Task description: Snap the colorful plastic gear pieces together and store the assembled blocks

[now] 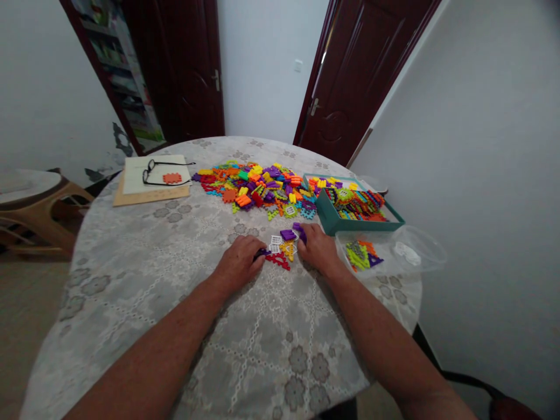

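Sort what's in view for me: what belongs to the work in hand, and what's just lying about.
In the work:
small pieces between the left hand and right hand; likely also the heaped pieces, teal box and clear tub, both holding pieces.

Lying about, it seems:
glasses; white paper under them; brown sheet beneath that.

Two grips (pixel 240 256) (pixel 318 248); two doors (pixel 179 64) (pixel 354 64)

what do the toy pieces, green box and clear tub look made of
Toy pieces: probably molded plastic, evenly bright, with notched edges. Green box: plastic or coated card, smooth and evenly colored; unclear which. Clear tub: likely plastic, smooth and see-through.
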`<state>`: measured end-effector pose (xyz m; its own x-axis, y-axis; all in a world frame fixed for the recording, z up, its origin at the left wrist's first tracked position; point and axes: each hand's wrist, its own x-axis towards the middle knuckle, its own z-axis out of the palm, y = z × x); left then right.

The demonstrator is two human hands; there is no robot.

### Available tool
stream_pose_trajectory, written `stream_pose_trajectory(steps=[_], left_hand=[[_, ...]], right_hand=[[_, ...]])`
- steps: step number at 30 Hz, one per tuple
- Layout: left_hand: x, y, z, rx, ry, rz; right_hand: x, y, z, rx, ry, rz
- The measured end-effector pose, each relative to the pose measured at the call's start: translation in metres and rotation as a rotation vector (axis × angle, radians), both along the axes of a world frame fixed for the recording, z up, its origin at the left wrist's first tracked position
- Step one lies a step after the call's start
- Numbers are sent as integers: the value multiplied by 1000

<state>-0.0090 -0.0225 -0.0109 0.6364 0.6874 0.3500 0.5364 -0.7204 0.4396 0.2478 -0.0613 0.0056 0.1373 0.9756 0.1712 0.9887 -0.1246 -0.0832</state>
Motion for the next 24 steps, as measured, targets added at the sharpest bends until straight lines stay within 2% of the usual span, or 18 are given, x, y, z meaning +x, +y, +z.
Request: stream_pose_trajectory(steps=[3,5,10,13,16,21,24], left_hand=[[0,0,0,7,2,-12],[0,1,0,11,-2,-13],[0,2,-3,7,-4,-3],[0,3,-6,1,-30,6],[0,3,-9,10,-60,18],[0,4,-11,34,-117,64],[0,6,-12,38,-155,86]], right_hand=[[-3,-4,0,-18,2,-5],[-3,-4,-2,35,35,-1],[7,7,-16,403,222,79],[14,19,-21,473,296,142],[18,29,-19,376,278,158],[18,41,-4,-16,139,183],[16,48,4,-120,98,123]])
